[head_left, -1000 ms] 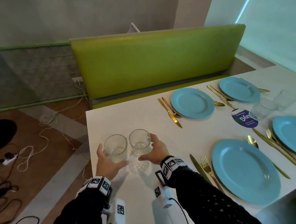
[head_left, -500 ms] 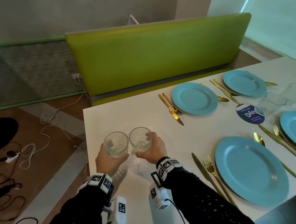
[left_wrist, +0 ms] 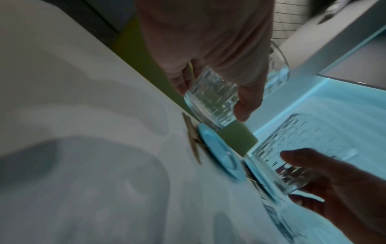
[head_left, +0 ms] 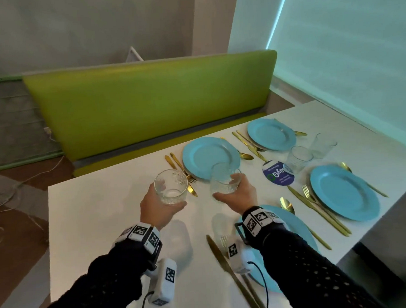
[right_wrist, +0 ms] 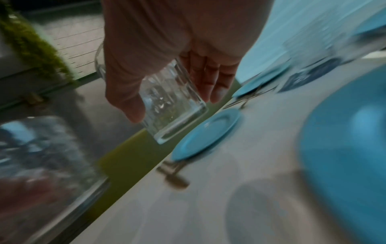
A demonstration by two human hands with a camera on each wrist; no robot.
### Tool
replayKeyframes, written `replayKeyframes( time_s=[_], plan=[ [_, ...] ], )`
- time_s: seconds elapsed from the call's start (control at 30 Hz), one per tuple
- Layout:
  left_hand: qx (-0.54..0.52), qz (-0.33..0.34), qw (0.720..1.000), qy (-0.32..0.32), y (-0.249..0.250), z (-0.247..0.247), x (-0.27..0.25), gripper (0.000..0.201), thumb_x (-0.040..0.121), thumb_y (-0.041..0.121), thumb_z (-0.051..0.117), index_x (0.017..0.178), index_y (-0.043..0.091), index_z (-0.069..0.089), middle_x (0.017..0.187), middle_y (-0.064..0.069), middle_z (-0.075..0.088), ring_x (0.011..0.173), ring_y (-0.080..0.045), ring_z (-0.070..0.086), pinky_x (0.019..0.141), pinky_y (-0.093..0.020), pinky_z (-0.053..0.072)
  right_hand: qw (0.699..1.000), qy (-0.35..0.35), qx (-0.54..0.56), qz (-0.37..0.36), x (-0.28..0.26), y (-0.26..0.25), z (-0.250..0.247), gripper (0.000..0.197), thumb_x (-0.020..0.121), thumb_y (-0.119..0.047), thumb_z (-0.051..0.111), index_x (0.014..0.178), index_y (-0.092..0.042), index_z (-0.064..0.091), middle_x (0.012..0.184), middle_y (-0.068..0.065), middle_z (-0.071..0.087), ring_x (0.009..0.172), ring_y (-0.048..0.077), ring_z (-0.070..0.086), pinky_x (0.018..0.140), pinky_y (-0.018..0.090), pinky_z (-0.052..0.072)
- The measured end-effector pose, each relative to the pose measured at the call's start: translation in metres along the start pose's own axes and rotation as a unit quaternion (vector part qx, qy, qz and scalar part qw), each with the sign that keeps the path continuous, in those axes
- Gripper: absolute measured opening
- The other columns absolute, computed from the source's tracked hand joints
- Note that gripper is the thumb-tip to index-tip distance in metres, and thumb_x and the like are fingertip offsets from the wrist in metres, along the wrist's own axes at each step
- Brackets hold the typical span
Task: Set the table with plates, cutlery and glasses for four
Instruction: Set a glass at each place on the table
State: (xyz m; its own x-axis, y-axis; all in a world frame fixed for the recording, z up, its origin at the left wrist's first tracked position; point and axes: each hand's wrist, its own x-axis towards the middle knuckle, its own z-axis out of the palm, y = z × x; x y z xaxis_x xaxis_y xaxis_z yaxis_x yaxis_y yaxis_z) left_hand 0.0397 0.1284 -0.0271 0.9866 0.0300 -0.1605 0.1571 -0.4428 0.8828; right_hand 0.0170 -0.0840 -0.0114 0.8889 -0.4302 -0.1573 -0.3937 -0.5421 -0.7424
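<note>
Both hands have lifted their glasses off the white surface (head_left: 101, 213) and moved apart. Left hand (head_left: 159, 209) grips one clear tumbler (head_left: 171, 186); right hand (head_left: 239, 195) grips another tumbler (head_left: 225, 181) above the near-left blue plate (head_left: 206, 154).

White table (head_left: 111, 220): blue plates (head_left: 211, 157), gold cutlery (head_left: 314, 201), glasses (head_left: 300, 158).

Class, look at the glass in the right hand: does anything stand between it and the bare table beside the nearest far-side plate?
Nothing visible blocks it. The right hand holds its glass in the air at the near rim of that plate. Open white table lies just right of it, short of the round blue card.
</note>
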Motion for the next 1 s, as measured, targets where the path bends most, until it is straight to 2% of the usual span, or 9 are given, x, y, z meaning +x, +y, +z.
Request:
replayKeyframes(
  time_s=[0.17, 0.33, 0.5, 0.67, 0.8, 1.0],
  plan=[
    [0.008, 0.021, 0.999, -0.044, 0.036, 0.062, 0.009, 0.085, 0.056, 0.023, 0.089, 0.130, 0.017, 0.048, 0.129, -0.004, 0.060, 0.117, -0.024, 0.057, 0.099, -0.031, 0.046, 0.995, 0.046, -0.021, 0.084, 0.039, 0.051, -0.057, 0.075, 0.062, -0.031, 0.082, 0.126, -0.014, 0.046, 0.124, 0.008, 0.059, 0.115, 0.026, 0.055, 0.093, 0.030, 0.044],
    [0.022, 0.025, 0.997, -0.069, 0.055, 0.110, 0.019, 0.087, 0.058, 0.020, 0.088, 0.134, 0.016, 0.046, 0.136, -0.002, 0.055, 0.123, -0.020, 0.053, 0.098, -0.024, 0.039, 0.988, 0.065, -0.055, 0.125, 0.075, 0.087, -0.085, 0.080, 0.062, -0.036, 0.082, 0.128, -0.011, 0.044, 0.124, 0.010, 0.059, 0.116, 0.028, 0.055, 0.096, 0.032, 0.042],
    [0.049, 0.023, 0.995, -0.084, 0.058, 0.140, 0.030, 0.089, 0.058, 0.024, 0.088, 0.135, 0.015, 0.044, 0.136, -0.002, 0.054, 0.124, -0.020, 0.052, 0.098, -0.024, 0.039, 0.987, 0.057, -0.050, 0.143, 0.104, 0.105, -0.093, 0.084, 0.064, -0.036, 0.081, 0.134, -0.012, 0.040, 0.129, 0.009, 0.057, 0.120, 0.027, 0.053, 0.099, 0.031, 0.041],
    [0.068, 0.015, 0.994, -0.084, 0.058, 0.156, 0.037, 0.089, 0.058, 0.027, 0.088, 0.134, 0.015, 0.044, 0.134, -0.003, 0.056, 0.122, -0.022, 0.054, 0.095, -0.023, 0.040, 0.987, 0.039, -0.049, 0.149, 0.118, 0.117, -0.091, 0.082, 0.065, -0.036, 0.081, 0.133, -0.013, 0.041, 0.128, 0.008, 0.057, 0.118, 0.026, 0.054, 0.098, 0.032, 0.042],
    [0.066, 0.005, 0.994, -0.089, 0.055, 0.164, 0.041, 0.092, 0.056, 0.028, 0.089, 0.135, 0.015, 0.044, 0.136, -0.003, 0.055, 0.123, -0.022, 0.053, 0.100, -0.027, 0.042, 0.986, 0.045, -0.041, 0.153, 0.122, 0.123, -0.086, 0.082, 0.063, -0.035, 0.082, 0.132, -0.015, 0.042, 0.125, 0.008, 0.059, 0.115, 0.026, 0.055, 0.096, 0.034, 0.043],
    [0.064, -0.005, 0.993, -0.100, 0.054, 0.172, 0.042, 0.091, 0.056, 0.029, 0.089, 0.134, 0.016, 0.044, 0.133, -0.005, 0.057, 0.122, -0.022, 0.054, 0.102, -0.028, 0.043, 0.988, 0.054, -0.023, 0.144, 0.121, 0.130, -0.082, 0.085, 0.063, -0.029, 0.082, 0.134, -0.012, 0.040, 0.125, 0.010, 0.059, 0.115, 0.028, 0.056, 0.098, 0.035, 0.044]
  ],
)
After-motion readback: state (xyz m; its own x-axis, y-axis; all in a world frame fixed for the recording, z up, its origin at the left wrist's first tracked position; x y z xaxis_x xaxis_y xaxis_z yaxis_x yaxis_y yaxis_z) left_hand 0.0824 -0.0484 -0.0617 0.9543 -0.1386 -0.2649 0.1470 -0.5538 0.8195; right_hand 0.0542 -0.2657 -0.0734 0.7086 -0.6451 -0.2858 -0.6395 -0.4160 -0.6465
